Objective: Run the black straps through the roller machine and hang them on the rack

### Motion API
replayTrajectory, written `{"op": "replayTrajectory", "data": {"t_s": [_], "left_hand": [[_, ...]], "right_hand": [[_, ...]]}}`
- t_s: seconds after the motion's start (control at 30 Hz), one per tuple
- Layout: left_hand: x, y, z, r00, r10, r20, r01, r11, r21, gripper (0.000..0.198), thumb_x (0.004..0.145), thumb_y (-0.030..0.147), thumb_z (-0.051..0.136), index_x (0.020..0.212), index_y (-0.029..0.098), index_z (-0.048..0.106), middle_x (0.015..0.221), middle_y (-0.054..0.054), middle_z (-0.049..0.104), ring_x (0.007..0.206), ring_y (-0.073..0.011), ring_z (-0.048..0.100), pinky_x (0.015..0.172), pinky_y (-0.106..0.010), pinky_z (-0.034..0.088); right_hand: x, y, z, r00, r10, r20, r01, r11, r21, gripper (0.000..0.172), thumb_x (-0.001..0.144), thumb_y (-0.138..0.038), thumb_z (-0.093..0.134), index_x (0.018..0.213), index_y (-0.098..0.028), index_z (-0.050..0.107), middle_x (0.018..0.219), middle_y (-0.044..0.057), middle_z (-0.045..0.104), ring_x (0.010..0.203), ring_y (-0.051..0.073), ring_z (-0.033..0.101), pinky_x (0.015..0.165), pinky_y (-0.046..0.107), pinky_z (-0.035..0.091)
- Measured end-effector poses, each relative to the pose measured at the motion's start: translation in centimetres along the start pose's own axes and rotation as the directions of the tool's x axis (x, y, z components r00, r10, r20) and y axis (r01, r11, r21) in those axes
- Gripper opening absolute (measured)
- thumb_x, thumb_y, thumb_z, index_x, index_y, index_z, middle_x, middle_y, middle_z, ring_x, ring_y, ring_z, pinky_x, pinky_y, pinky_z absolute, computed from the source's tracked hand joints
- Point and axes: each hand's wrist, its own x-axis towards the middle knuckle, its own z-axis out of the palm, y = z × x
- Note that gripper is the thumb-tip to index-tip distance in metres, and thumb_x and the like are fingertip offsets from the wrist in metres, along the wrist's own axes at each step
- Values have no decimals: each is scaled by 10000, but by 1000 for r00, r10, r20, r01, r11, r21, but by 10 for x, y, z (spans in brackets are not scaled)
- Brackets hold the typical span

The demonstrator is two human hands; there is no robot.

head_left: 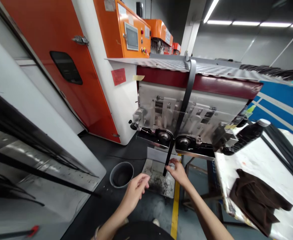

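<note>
A long black rubber strip (185,100) runs down from the top edge of the machine, between two round wheels, and its lower end hangs below them. At that lower end my right hand (178,172) has thumb and fingers closed on the strip. To the left, apart from the strip, my left hand (134,190) hangs with its fingers curled together, and no object shows in it. The machine (149,90) has a clear guard over its metal parts. One wheel (164,136) sits left of the strip, another wheel (184,142) right of it.
A grey bucket (121,163) and a stained white board (159,175) are on the floor. On the right, a white table (226,170) bears a brown cloth (258,200), black strips and a dark bottle (251,135). Orange cabinets (81,66) stand on the left.
</note>
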Motion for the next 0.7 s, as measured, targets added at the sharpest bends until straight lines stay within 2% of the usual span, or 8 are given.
{"op": "replayTrajectory", "data": {"t_s": [0.07, 0.13, 0.23, 0.33, 0.5, 0.6, 0.7], "left_hand": [[8, -4, 9, 994, -89, 60, 89, 996, 0, 385, 826, 520, 567, 994, 179, 627, 842, -29, 635, 741, -158, 567, 544, -226, 397], [14, -5, 20, 965, -217, 149, 223, 974, -27, 359, 763, 459, 627, 991, 182, 637, 915, -38, 654, 892, -190, 585, 678, -259, 429], [18, -5, 37, 915, -329, 234, 366, 921, -133, 280, 676, 356, 646, 889, 175, 637, 907, -34, 634, 960, -209, 574, 788, -302, 425], [17, -6, 51, 919, -324, 224, 368, 908, -199, 187, 649, 311, 614, 775, 174, 604, 858, -36, 608, 936, -209, 558, 799, -315, 425], [16, -20, 62, 932, -322, 165, 352, 912, -208, 152, 658, 308, 610, 734, 177, 607, 869, -67, 629, 979, -237, 553, 831, -328, 413], [15, -32, 65, 933, -330, 144, 355, 912, -207, 166, 650, 324, 612, 717, 172, 616, 831, -62, 636, 953, -236, 563, 814, -320, 410], [13, -44, 64, 931, -348, 105, 363, 912, -190, 180, 616, 330, 606, 694, 168, 608, 756, -33, 607, 879, -216, 557, 767, -302, 397]], "right_hand": [[-14, 5, 4, 992, 80, 101, -88, 994, 68, 127, 684, -293, 638, 653, -197, 562, 717, 30, 607, 785, 226, 561, 773, 327, 407], [-27, 8, 8, 968, 157, 197, -186, 972, 141, 179, 690, -315, 626, 602, -199, 522, 600, -9, 545, 652, 176, 521, 660, 286, 384], [-41, 10, 14, 936, 233, 265, -297, 925, 236, 224, 680, -339, 617, 571, -208, 472, 545, -39, 496, 591, 138, 478, 605, 255, 346], [-47, 11, 19, 919, 276, 281, -359, 882, 305, 237, 636, -350, 624, 535, -212, 461, 528, -43, 491, 576, 127, 458, 578, 243, 328], [-50, 23, 24, 885, 348, 308, -448, 817, 364, 236, 578, -326, 675, 505, -201, 489, 516, -44, 494, 573, 118, 451, 578, 237, 339], [-56, 39, 30, 853, 406, 327, -513, 769, 382, 265, 587, -433, 695, 632, -188, 607, 688, 11, 630, 700, 157, 556, 640, 247, 415], [-64, 64, 37, 806, 490, 333, -590, 715, 375, 460, 626, -616, 646, 816, -198, 678, 893, 75, 688, 844, 220, 623, 647, 290, 462]]}}
